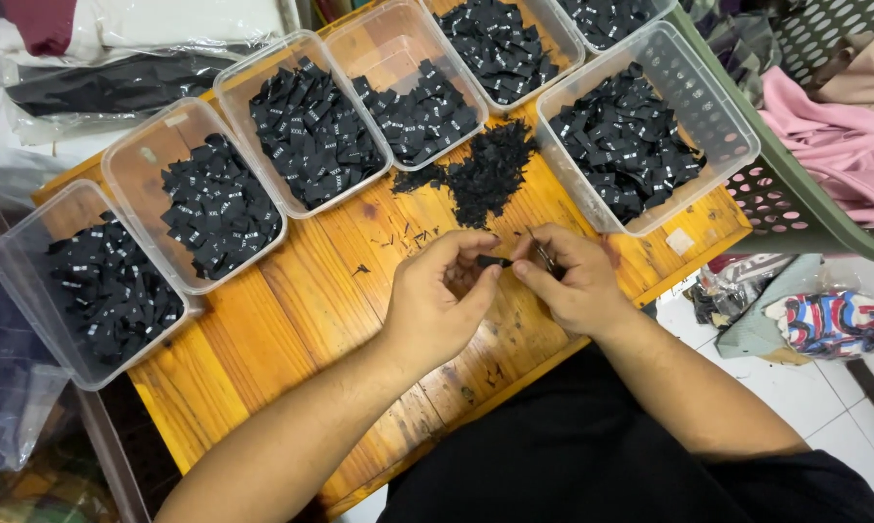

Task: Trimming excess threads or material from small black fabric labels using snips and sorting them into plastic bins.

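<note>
My left hand [440,302] and my right hand [575,281] meet over the front of an orange wooden table [292,310]. Between the fingertips of both hands sits a small black fabric label [495,261]. My right hand also grips a thin metal tool [544,257], only partly visible. A loose heap of black labels [485,174] lies on the table just beyond my hands.
Several clear plastic tubs of black labels ring the far side: far left [78,291], left [200,199], middle [306,121] and right [645,126]. A green perforated basket [805,208] with pink cloth stands at the right. Bagged items lie on the white floor [825,320].
</note>
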